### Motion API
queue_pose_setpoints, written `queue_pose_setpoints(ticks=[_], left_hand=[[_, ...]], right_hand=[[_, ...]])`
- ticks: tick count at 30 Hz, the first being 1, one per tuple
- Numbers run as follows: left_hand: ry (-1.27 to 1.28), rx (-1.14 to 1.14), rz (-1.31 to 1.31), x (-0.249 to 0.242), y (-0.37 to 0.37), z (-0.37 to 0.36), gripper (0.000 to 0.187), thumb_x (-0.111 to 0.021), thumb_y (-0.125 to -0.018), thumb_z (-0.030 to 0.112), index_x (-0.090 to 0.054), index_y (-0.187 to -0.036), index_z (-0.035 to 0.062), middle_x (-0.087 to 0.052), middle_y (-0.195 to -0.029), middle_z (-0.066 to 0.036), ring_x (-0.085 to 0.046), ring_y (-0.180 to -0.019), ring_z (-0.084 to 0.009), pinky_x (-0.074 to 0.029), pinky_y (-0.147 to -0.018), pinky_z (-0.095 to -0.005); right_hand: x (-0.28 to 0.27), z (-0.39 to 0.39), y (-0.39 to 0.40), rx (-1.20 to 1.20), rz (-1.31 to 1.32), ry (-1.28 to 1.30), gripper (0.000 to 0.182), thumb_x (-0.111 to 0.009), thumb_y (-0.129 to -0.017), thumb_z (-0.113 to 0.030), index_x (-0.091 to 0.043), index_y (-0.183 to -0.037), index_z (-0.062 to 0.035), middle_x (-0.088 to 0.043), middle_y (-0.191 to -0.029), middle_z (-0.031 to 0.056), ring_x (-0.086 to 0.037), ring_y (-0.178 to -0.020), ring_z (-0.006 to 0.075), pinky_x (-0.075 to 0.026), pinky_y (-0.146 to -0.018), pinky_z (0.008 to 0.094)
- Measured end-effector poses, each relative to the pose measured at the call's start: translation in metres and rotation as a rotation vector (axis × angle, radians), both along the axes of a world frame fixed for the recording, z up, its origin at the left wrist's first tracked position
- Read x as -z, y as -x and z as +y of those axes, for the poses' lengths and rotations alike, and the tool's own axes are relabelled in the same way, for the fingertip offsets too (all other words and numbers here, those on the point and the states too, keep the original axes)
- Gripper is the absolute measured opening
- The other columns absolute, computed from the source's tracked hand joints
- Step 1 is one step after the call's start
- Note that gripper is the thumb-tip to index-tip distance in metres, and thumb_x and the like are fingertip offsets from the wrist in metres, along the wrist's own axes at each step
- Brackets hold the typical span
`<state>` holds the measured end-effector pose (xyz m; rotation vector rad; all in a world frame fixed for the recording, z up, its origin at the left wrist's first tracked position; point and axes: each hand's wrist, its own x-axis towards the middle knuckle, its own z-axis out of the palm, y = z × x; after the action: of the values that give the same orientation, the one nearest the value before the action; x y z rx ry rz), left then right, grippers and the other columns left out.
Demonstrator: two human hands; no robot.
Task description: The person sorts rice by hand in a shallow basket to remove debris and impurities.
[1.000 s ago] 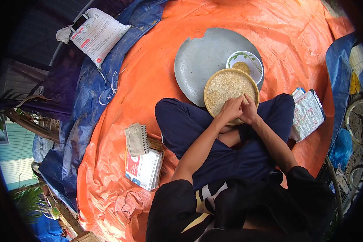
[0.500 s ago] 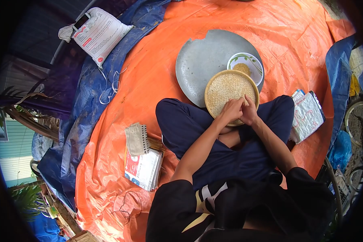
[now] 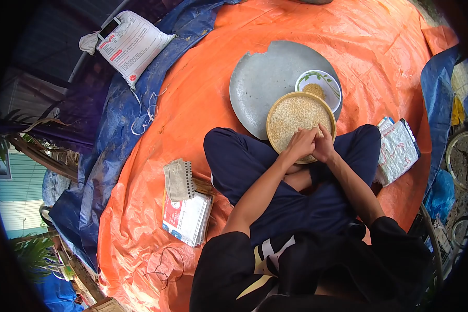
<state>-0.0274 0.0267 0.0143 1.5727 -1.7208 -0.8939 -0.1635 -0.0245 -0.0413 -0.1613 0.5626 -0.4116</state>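
A round tray with a tan rim point(image 3: 270, 120), spread with pale grains point(image 3: 296, 113), rests at my crossed legs and overlaps a grey metal disc point(image 3: 255, 83). My left hand point(image 3: 300, 143) and my right hand point(image 3: 324, 144) meet over its near part, fingers bent together. Whatever lies between the fingertips is too small to make out. Partly behind the tray, a white bowl with a green leaf pattern point(image 3: 332, 83) holds yellowish grains point(image 3: 314, 90).
An orange tarp point(image 3: 192, 104) lies under everything, with a blue tarp point(image 3: 101, 166) at the left. A printed sack point(image 3: 135, 47) is at upper left. Stacked packets with a notebook point(image 3: 180, 180) lie left of my legs, a silvery packet point(image 3: 399, 151) to the right.
The whole view has shifted slightly, so things appear a little further right and lower. My hands stay together over the tray.
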Motion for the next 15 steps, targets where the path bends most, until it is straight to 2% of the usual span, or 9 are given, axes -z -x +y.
queue_pose_setpoints(ticks=[8, 15], left_hand=[[0.013, -0.001, -0.003, 0.006, 0.001, 0.001, 0.017, -0.060, -0.078, 0.005, -0.057, -0.095, 0.0036, -0.067, -0.088, -0.021, -0.064, -0.088, -0.0421, -0.047, -0.079, -0.0534], [0.002, 0.006, -0.047, 0.001, 0.002, 0.002, 0.017, -0.058, -0.078, 0.004, -0.057, -0.095, 0.0043, -0.067, -0.089, -0.021, -0.063, -0.088, -0.0431, -0.047, -0.079, -0.0542]], right_hand=[[-0.007, -0.001, 0.001, 0.002, -0.052, -0.003, 0.059, -0.049, -0.092, -0.058, -0.064, -0.113, -0.0046, -0.061, -0.126, 0.0124, -0.058, -0.114, 0.0269, -0.044, -0.103, 0.0409], [-0.024, 0.004, -0.001, -0.040, -0.048, 0.089, 0.074, -0.043, -0.093, -0.061, -0.053, -0.131, 0.0019, -0.057, -0.130, 0.0156, -0.056, -0.118, 0.0289, -0.042, -0.105, 0.0420]])
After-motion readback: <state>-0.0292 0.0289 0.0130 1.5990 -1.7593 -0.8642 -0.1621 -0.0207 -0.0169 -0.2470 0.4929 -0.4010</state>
